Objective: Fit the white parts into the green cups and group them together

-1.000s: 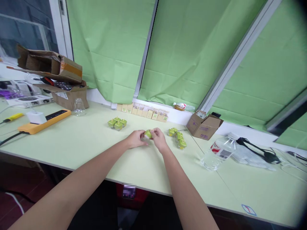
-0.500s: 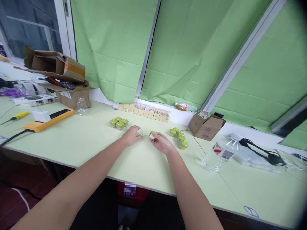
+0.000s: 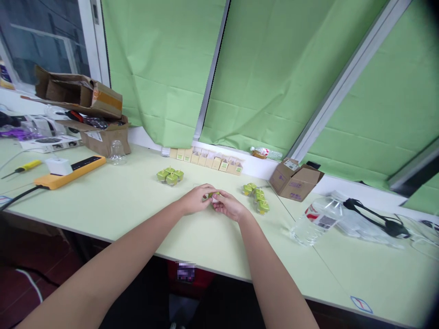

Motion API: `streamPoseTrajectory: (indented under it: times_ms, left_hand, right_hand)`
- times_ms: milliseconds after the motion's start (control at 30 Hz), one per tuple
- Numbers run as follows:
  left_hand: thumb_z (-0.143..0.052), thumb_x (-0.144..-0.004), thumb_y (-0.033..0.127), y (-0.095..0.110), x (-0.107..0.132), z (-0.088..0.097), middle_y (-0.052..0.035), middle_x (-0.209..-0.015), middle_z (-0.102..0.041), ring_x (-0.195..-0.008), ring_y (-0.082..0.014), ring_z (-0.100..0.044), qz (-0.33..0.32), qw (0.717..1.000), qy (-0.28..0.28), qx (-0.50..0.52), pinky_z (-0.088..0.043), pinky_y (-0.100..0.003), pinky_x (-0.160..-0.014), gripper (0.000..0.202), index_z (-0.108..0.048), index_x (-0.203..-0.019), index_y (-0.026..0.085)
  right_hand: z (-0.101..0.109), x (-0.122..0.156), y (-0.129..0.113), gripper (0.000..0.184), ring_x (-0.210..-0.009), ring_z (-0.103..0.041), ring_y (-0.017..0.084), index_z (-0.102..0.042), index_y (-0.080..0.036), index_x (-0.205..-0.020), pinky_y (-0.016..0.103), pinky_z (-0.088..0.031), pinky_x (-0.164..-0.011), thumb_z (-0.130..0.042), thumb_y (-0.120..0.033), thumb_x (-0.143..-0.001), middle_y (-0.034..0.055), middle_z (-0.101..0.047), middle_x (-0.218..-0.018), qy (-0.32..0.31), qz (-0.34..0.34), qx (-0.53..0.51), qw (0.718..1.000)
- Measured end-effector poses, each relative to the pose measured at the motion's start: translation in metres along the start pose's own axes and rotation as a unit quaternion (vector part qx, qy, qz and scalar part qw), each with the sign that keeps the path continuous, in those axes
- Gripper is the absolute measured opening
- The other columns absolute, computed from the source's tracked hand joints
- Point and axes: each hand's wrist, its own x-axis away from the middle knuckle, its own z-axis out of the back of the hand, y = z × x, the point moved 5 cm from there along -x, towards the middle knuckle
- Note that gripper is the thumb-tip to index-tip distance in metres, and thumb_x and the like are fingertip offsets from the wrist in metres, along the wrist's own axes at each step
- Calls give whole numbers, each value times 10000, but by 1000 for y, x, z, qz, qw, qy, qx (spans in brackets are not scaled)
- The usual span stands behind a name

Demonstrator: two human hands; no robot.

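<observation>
- Since the earlier frame the left hand [image 3: 197,200] has moved rightward to meet the right hand [image 3: 231,207], mid-frame.
- The right fingers are closed in a pinch on a small green piece [image 3: 214,195], its pale part under the thumb; the left fingers curl at its other side, barely parted, though whether they grip I cannot tell.
- To do this well, I'd let the right pinch steady the piece while the left fingertips work lightly, sparing its soft-looking top.
- Both wrists bend inward, low over the surface [image 3: 144,201]; the forearms slant up from the frame's lower left and lower right.
- Farther out, green cups sit left [image 3: 170,176] and right [image 3: 258,197] of centre.
</observation>
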Motion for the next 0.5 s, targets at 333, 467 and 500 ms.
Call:
streamPoseTrajectory:
  times_ms: [333,467,500]
  left_hand:
    - [-567,-793,119,-8,-5,-5,-102,-1179,-637,-1024,-196,-635,12,994,0,112,-537,-301,-853,386,-681,-1158,170]
    - [-594,-802,153,-9,-5,-5,-106,-1196,-626,-1059,-203,-627,18,994,6,108,-530,-317,-893,379,-676,-1172,174]
    - [-595,-809,163,-9,-5,-6,-108,-1204,-622,-1067,-204,-625,19,994,5,109,-530,-319,-897,378,-674,-1178,176]
  right_hand:
    - [-3,1,-3,244,-575,-489,75,-642,-191,-927,211,-412,-547,-752,-311,-745,-17,-569,-727,5,-3,23,1000]
    - [-4,-1,-4,235,-546,-460,79,-627,-184,-895,221,-390,-522,-738,-288,-716,-22,-551,-686,18,-3,27,999]
    - [-4,-1,-4,233,-538,-454,80,-621,-182,-887,223,-384,-515,-733,-280,-707,-24,-545,-675,21,-3,27,999]
